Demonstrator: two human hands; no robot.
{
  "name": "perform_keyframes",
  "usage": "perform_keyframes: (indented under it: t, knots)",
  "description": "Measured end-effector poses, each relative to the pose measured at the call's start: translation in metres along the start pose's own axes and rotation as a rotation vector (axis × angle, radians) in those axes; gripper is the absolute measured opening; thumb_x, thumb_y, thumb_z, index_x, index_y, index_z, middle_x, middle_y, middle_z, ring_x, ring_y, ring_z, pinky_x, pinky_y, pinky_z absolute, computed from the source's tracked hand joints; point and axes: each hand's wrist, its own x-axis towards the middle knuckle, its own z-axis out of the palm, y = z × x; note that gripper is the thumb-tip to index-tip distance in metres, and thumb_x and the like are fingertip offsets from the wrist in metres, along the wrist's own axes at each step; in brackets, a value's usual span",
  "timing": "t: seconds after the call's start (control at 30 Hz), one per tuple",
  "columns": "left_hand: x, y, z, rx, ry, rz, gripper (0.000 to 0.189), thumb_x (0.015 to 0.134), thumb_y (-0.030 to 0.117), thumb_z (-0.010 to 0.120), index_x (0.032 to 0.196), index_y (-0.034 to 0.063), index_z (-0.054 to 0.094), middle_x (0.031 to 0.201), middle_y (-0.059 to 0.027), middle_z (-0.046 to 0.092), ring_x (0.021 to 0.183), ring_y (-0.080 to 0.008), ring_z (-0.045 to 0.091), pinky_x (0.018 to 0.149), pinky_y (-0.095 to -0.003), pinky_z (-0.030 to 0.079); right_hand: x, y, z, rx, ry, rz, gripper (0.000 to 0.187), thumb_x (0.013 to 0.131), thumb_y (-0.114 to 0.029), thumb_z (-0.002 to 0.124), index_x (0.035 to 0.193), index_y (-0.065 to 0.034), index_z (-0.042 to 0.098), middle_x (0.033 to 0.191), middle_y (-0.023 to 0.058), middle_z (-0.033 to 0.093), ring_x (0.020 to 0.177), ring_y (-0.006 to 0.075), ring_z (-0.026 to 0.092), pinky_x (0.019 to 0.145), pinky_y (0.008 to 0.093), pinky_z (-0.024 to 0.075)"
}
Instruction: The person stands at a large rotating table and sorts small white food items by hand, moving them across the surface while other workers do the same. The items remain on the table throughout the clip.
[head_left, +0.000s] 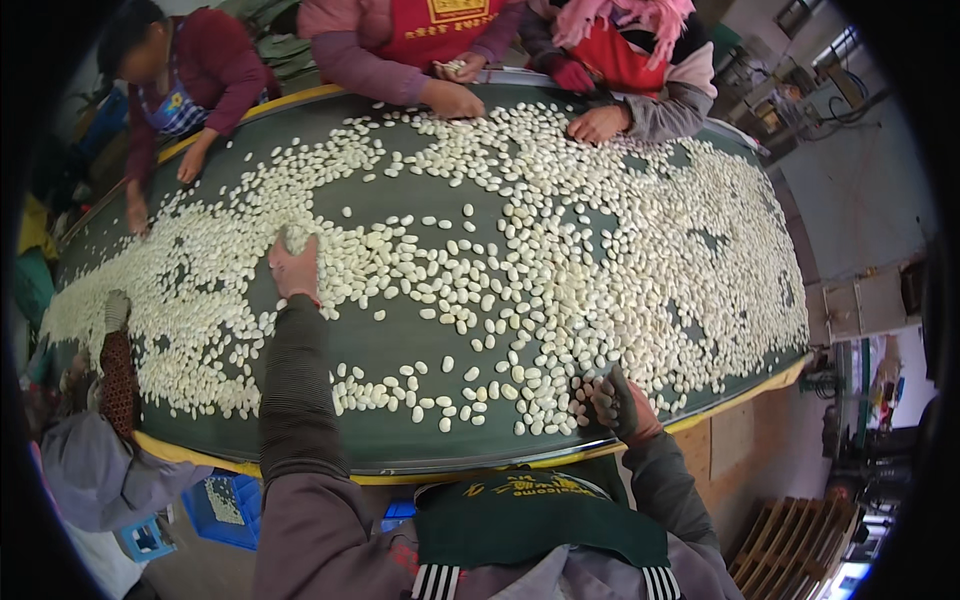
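Observation:
White beans (577, 300) lie spread in uneven patches over a dark green belt table (420, 337) with a yellow edge. My left hand (295, 266), in a pinkish glove, reaches to the middle of the table. Its fingers point away from me and are apart, touching the beans, with beans between thumb and fingers. Near the close edge of the table, my right hand (626, 407), in a glove with dark fingers, is curled beside the beans. Whether it holds any beans cannot be told.
Three people stand along the far side; one co-worker's hand (452, 99) touches the beans and another (600, 124) rests among them. At the left a gloved co-worker's hand (117, 310) reaches in. Below the table are a blue crate (225, 510) with beans and wooden pallets (795, 547).

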Motion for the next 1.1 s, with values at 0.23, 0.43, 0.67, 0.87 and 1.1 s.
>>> perform_keyframes:
  t: [0.23,0.43,0.67,0.87,1.1]
  knots:
    - [-0.127,0.112,0.042,0.421,-0.624,0.733,0.06,0.093,0.054,0.055,0.142,0.0194,0.054,0.155,-0.0097,0.036,0.14,-0.0358,0.036,0.117,-0.0537,0.021,0.031,-0.008,0.024,-0.316,0.294,-0.135,0.045,0.103,-0.042,0.053,0.084,-0.0019,0.062,0.07,-0.0024,0.057,0.06,0.0059,0.049,0.052,0.0228,0.0397]
    - [-0.201,0.13,-0.018,0.458,-0.914,0.851,0.08,0.089,0.065,0.054,0.154,0.0207,0.037,0.159,-0.0198,0.028,0.144,-0.0459,0.026,0.115,-0.0646,0.015,0.049,-0.005,0.056,-1.356,0.535,-0.527,0.021,0.098,-0.027,0.055,0.104,-0.0078,0.062,0.084,0.0173,0.07,0.081,0.0385,0.068,0.072,0.0483,0.0523]
    - [-0.21,0.079,-0.079,0.239,-0.659,0.473,0.058,0.09,0.034,0.064,0.14,0.0072,0.05,0.145,-0.023,0.04,0.136,-0.0505,0.03,0.114,-0.0626,0.022,0.059,-0.01,0.094,-0.959,-0.121,-0.265,0.03,0.099,-0.023,0.054,0.118,-0.0013,0.063,0.093,0.0147,0.072,0.084,0.0268,0.069,0.072,0.0375,0.0535]
    - [-0.229,0.064,-0.12,-0.107,-0.943,0.403,0.038,0.092,0.025,0.06,0.126,0.0093,0.062,0.139,-0.0179,0.052,0.135,-0.0374,0.043,0.115,-0.0509,0.032,0.091,0.056,0.159,-1.051,-0.356,-0.351,0.037,0.097,-0.025,0.055,0.127,-0.0033,0.061,0.103,0.0202,0.071,0.093,0.032,0.069,0.083,0.0394,0.0535]
    - [-0.125,-0.079,-0.218,0.543,0.308,0.016,0.05,0.086,0.024,0.064,0.131,0.0025,0.058,0.136,-0.0272,0.047,0.127,-0.0404,0.047,0.104,-0.0492,0.04,0.096,0.018,0.143,-0.979,0.19,-0.705,0.03,0.098,-0.016,0.052,0.121,-0.0027,0.067,0.096,0.0167,0.073,0.084,0.0254,0.07,0.074,0.035,0.0533]
